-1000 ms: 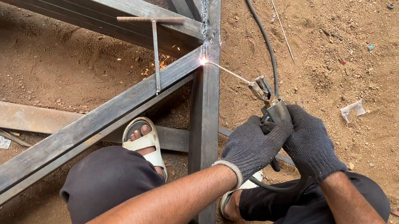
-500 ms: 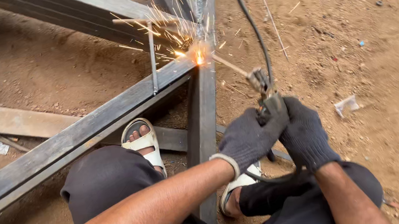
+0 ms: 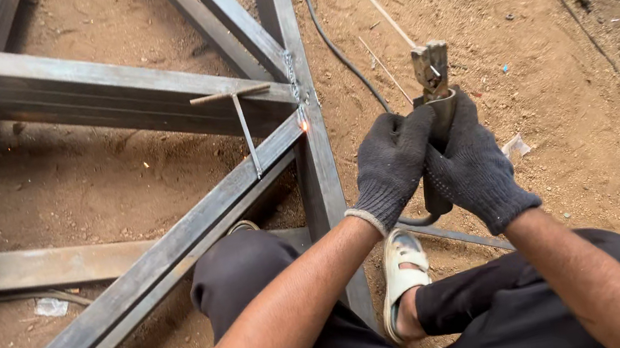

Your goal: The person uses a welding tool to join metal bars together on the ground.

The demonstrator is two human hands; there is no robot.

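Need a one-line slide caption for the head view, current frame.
Both gloved hands, left hand and right hand, grip a welding electrode holder lifted off the glowing joint of a steel frame on sandy ground.

both gloved hands, left (image 3: 392, 164) and right (image 3: 473, 168), clasped together

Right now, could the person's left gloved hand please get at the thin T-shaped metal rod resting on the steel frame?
Probably yes: the left gloved hand grips the electrode holder alongside the right hand, but nothing blocks the way to the T-shaped rod.

Dark grey knit gloves cover the left hand (image 3: 393, 167) and right hand (image 3: 475, 167). The steel frame (image 3: 134, 279) is dull grey, the ground (image 3: 582, 95) reddish-brown, the sandal (image 3: 400, 276) cream, the weld spot (image 3: 305, 125) glowing orange.
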